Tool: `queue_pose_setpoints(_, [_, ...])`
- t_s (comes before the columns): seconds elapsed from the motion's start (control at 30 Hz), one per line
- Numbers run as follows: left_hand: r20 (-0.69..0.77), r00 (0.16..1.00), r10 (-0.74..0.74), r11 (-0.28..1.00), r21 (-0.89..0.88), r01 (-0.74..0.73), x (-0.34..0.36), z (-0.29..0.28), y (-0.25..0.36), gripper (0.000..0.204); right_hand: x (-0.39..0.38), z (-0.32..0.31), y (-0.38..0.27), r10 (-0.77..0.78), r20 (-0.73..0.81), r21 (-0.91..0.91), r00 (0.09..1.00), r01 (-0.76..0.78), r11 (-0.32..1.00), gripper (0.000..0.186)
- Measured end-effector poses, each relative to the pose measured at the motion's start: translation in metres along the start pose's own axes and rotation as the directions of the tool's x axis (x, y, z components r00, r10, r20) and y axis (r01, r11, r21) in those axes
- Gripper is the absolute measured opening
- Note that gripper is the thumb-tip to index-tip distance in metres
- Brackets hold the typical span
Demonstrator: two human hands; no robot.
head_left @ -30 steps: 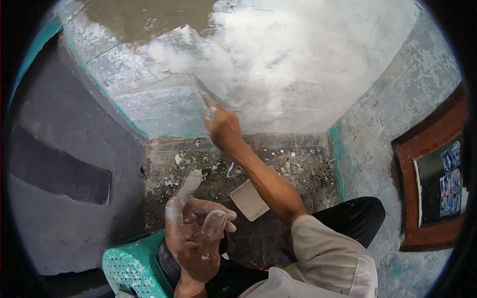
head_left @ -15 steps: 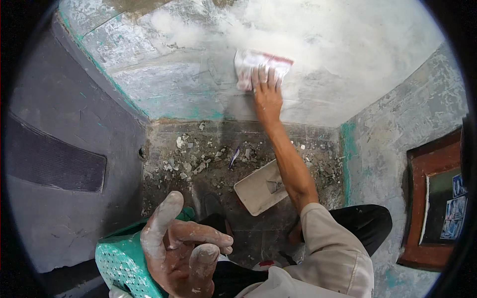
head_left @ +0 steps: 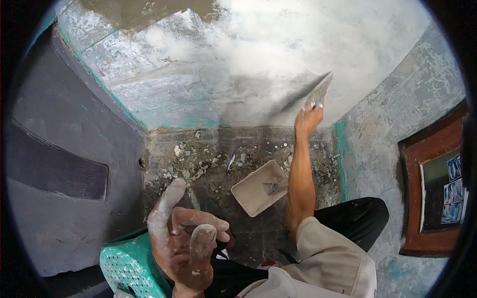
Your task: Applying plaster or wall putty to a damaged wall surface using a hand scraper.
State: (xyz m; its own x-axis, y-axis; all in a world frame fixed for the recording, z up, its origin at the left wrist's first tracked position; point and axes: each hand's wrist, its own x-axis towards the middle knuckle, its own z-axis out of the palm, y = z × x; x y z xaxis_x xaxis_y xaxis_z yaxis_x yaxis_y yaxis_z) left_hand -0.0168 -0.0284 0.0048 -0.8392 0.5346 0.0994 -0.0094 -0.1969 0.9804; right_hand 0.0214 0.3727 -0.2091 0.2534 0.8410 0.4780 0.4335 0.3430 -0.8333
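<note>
My right hand (head_left: 309, 119) is closed on the lower end of a grey sheet that looks like sandpaper (head_left: 319, 91). The sheet is tilted, its pointed corner up and right, in front of a whitish wall (head_left: 298, 35); whether it touches the wall I cannot tell. White powder coats my fingertips. Nothing is in my left hand (head_left: 181, 248), held low and close to me with one finger stretched up and the others bent, spaced apart. White dust covers it too. Just behind it stands a green perforated plastic stool or crate (head_left: 131, 263), spotted with white.
A beige rectangular tub (head_left: 248, 196) with a small grey piece inside sits on the floor. Broken plaster chips (head_left: 198, 166) and a thin whitish-purple object (head_left: 230, 162) lie along the wall base. A grey panel (head_left: 69, 114) stands left; a brown wooden frame (head_left: 415, 198) is right.
My right hand has moved right and slightly down with the sheet, turning it from its white-and-red face to a grey one. My left hand keeps about the same pose.
</note>
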Motion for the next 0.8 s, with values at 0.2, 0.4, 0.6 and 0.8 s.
queue_pose_setpoints(0.2, [0.02, 1.0, 0.001, 0.999, -0.042, 0.0, 0.001, -0.002, 0.0, 0.066, -0.062, 0.096, -0.112, -0.313, 0.018, 0.074, 0.95, 0.311, 0.948, 0.027])
queue_pose_setpoints(0.4, [0.01, 1.0, 0.018, 0.999, -0.035, -0.017, 0.004, -0.006, 0.0, 0.066, -0.192, 0.098, -0.212, -0.457, 0.466, 0.463, 0.757, 0.231, 0.855, 0.052])
queue_pose_setpoints(0.6, [0.048, 0.999, -0.013, 1.0, -0.01, 0.014, 0.003, 0.001, -0.001, 0.069, -0.141, 0.037, -0.107, -0.557, 0.359, 0.376, 0.749, 0.43, 0.821, 0.02])
queue_pose_setpoints(0.8, [0.013, 1.0, 0.016, 1.0, -0.016, -0.016, -0.001, 0.005, 0.004, 0.07, 0.013, -0.01, -0.104, -0.466, 0.042, 0.147, 0.884, 0.456, 0.878, 0.021])
